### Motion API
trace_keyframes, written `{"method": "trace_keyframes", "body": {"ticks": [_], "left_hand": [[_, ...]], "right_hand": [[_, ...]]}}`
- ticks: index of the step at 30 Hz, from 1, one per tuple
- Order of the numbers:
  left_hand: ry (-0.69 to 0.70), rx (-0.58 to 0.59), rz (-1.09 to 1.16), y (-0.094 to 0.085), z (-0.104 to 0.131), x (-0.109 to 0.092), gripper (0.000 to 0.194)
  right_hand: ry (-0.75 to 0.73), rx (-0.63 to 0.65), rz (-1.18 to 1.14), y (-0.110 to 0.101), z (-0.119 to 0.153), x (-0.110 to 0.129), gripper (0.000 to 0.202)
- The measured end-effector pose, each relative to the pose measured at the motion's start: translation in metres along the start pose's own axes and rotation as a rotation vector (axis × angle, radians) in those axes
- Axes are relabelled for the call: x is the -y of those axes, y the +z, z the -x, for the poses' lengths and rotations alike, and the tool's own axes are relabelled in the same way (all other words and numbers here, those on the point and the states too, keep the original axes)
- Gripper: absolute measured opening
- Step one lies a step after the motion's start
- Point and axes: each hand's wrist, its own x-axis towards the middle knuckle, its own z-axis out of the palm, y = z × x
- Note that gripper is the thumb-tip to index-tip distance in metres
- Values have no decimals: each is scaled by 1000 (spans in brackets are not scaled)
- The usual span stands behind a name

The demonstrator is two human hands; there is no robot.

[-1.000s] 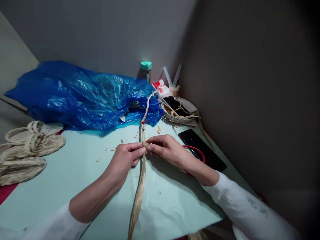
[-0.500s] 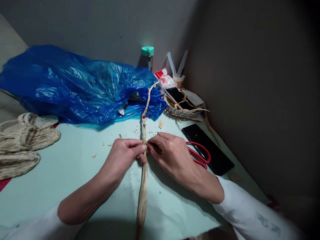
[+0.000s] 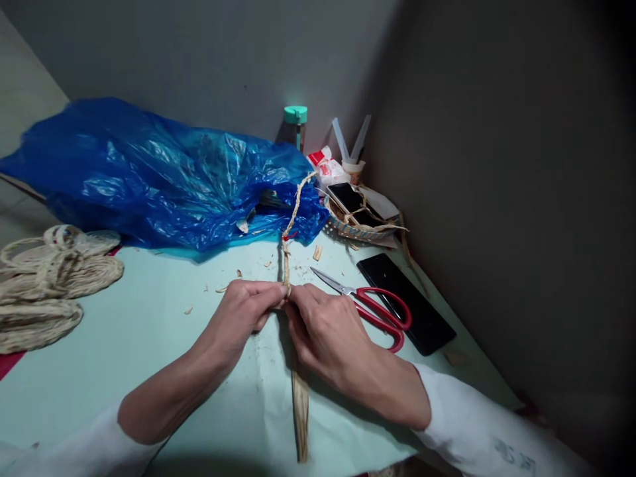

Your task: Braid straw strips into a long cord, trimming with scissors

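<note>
A plaited cord of dry, straw-coloured plant fibre runs from beside the blue bag toward me, with a bit of red thread round it. My left hand pinches the cord's near end between thumb and fingers. Right against it, my right hand is closed on the fibre strands at the same spot; its fingertips are partly hidden. A flat loose strand hangs out below the right hand toward the table's front. Red-handled scissors lie just right of the right hand, their tips pointing left.
A big blue plastic bag fills the back left. Woven fibre slippers lie at left. At right are a black phone and a basket holding another phone. Behind stand a green-lidded bottle and a cup.
My right hand has shifted down and slightly left, uncovering the scissors. The loose strand's lower end has swung right and now shows. The whole view has moved slightly.
</note>
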Motion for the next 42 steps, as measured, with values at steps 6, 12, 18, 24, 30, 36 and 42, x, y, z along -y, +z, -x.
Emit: {"method": "trace_keyframes", "body": {"ticks": [6, 12, 18, 24, 30, 36, 42], "left_hand": [[-66, 34, 113, -3, 0, -3, 19], [-121, 62, 244, -5, 1, -11, 22], [-86, 174, 285, 0, 5, -15, 36], [-93, 142, 180, -2, 4, -17, 33], [-32, 129, -56, -4, 4, -24, 3], [108, 114, -408, -12, 6, -19, 22], [112, -3, -468, -11, 12, -26, 31]], "right_hand": [[-34, -84, -305, -10, -5, -5, 17], [168, 11, -626, -18, -19, -15, 19], [246, 175, -838, -4, -27, -15, 23], [144, 114, -496, 1, -28, -18, 30], [35, 127, -425, -2, -26, -18, 35], [100, 119, -539, -5, -22, -26, 37], [136, 55, -654, -3, -21, -27, 37]]}}
